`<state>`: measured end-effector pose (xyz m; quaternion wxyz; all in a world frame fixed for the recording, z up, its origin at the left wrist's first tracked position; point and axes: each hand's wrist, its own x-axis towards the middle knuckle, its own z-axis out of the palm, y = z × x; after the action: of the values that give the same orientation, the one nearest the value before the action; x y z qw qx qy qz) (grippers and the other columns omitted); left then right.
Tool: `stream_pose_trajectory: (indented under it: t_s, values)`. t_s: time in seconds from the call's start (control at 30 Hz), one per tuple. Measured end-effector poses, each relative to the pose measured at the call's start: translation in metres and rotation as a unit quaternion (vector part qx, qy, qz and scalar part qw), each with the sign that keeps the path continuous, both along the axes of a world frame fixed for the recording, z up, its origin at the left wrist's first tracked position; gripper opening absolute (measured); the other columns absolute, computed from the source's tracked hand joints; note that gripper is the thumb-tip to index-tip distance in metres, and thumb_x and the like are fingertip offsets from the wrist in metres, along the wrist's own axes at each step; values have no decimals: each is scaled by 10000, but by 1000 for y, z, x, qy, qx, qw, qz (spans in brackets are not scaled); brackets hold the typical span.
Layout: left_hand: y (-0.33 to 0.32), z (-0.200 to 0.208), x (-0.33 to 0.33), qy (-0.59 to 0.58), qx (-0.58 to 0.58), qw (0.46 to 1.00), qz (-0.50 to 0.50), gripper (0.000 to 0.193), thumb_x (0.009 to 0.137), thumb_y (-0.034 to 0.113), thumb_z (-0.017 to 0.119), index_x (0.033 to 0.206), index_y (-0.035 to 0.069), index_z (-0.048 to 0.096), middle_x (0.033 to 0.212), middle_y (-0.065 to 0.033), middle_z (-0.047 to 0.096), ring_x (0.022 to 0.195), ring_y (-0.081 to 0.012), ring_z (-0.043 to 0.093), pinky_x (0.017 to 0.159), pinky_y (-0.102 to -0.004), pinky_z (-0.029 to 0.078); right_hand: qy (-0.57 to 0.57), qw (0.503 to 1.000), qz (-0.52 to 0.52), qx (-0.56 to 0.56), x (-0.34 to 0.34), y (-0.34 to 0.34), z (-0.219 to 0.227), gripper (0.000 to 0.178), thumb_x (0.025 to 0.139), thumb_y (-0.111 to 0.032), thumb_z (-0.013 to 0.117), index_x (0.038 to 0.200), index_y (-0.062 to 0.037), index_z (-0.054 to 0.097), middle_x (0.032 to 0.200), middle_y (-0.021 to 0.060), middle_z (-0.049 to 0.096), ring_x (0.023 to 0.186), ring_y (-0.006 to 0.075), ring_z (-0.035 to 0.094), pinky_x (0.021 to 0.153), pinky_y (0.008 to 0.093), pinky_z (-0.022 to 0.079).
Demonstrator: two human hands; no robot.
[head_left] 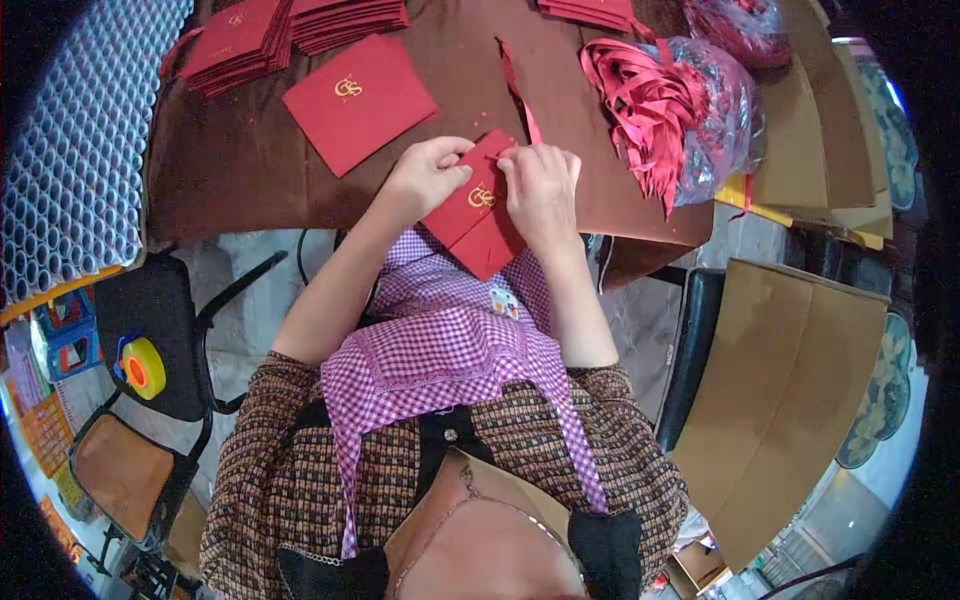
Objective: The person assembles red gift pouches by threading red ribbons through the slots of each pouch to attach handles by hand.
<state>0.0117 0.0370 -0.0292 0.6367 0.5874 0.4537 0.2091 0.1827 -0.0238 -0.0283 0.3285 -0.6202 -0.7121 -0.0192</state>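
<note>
A flat red paper bag (468, 222) with a gold emblem lies tilted at the table's near edge, its lower end jutting over my lap. My left hand (428, 180) grips its upper left side, thumb on the face and fingers curled at the edge. At the upper right side, my right hand (543, 192) pinches a red ribbon (522, 105) against the bag; the ribbon's free end trails away across the table. My right fingers hide the exact spot where ribbon and bag meet. Another flat red bag (358, 104) lies beyond my left hand.
Stacks of red bags (240, 45) stand at the far left, with more bags (590, 12) at the back. To the right, loose red ribbons (640, 105) spill from a clear plastic bag (715, 135). Cardboard (790, 400) stands right of me; a chair (150, 330) holds yellow tape (143, 368).
</note>
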Motion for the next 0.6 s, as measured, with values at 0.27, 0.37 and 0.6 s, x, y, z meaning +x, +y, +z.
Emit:
stream_pose_trajectory:
  t_s: [0.27,0.37,0.6]
  values:
    - [-4,0,1,16,15,1000,21,351,834,63,644,1176,3,591,986,-40,648,884,-86,578,798,-244,478,-39,999,13,-14,-4,1,-2,102,837,-136,626,874,-67,562,823,70,590,829,252,557,814,413,351]
    - [-3,-8,-1,-9,3,1000,16,342,835,48,637,1169,-7,589,964,-23,646,854,-71,574,767,-229,481,-34,999,4,-24,-7,0,-3,99,843,-135,621,871,-62,561,813,75,590,827,250,560,816,411,352]
    - [-5,-17,0,-42,47,998,28,295,822,30,607,1110,-32,604,873,-58,661,777,-81,584,709,-246,490,-61,998,4,-21,-12,1,3,120,833,-133,623,806,-54,536,740,95,584,748,273,566,767,422,361]
